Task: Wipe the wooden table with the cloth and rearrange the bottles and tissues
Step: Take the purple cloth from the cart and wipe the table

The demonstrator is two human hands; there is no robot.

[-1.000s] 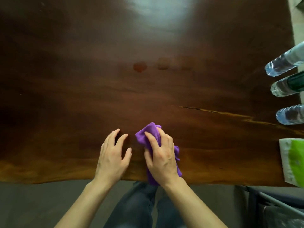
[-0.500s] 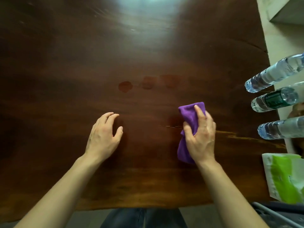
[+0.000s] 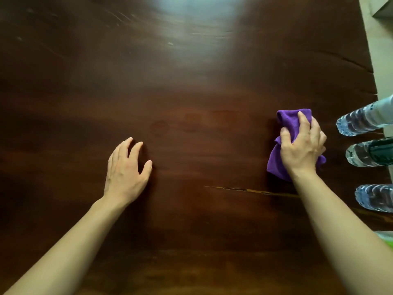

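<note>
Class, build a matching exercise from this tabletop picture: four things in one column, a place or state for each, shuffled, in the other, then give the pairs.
Column 1
1. left hand
2. purple cloth
3. green-labelled bottle
4. long crack

Column 2
A. middle of three bottles at the right edge
B. bunched under the right hand
C. resting bare on the wooden table
D. runs across the wood toward the right forearm

Pairs: 1-C, 2-B, 3-A, 4-D

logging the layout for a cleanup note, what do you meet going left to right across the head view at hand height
bare left hand flat on the dark wooden table → crumpled purple cloth under the right hand → clear plastic water bottles lined along the right edge
</note>
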